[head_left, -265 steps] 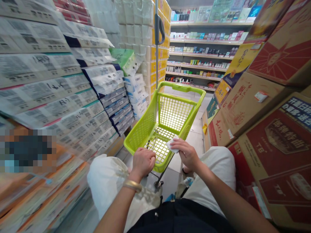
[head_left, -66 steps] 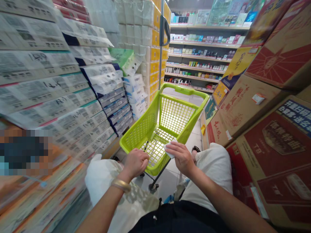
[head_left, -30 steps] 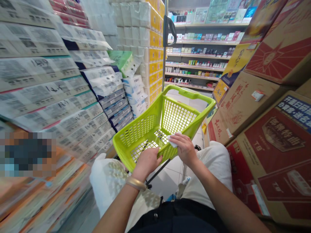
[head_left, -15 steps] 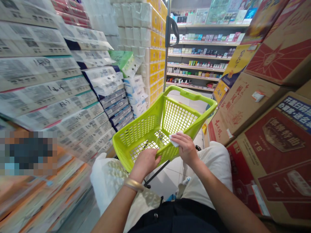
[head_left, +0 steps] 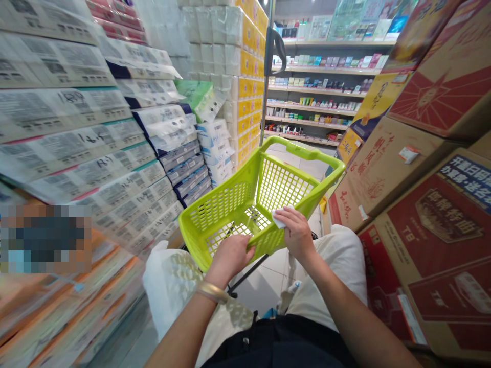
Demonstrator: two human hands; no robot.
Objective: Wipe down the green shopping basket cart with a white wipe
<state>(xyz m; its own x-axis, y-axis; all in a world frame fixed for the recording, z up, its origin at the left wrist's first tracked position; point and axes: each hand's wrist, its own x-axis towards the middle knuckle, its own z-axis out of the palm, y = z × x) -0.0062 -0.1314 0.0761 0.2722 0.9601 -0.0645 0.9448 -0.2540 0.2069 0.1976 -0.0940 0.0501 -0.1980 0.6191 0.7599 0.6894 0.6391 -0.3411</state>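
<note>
A lime-green plastic shopping basket (head_left: 230,204) on a wheeled frame stands in front of my knees, tilted and empty. My left hand (head_left: 229,258) is closed round its near rim. My right hand (head_left: 297,232) presses a small white wipe (head_left: 279,219) against the basket's right rim, fingers curled over it. A gold bangle (head_left: 210,292) sits on my left wrist. The basket's tall pole with a black handle (head_left: 276,51) rises behind it.
Stacked tissue and paper packs (head_left: 95,133) wall the left side. Red and brown cardboard boxes (head_left: 429,194) are piled on the right. Shelves of small goods (head_left: 318,97) stand at the aisle's far end. Pale floor tiles (head_left: 264,281) show below the basket.
The basket has turned to the right and tipped since the earliest frames. In the last second my right hand slid the wipe a little rightward along the rim; my left hand kept its grip.
</note>
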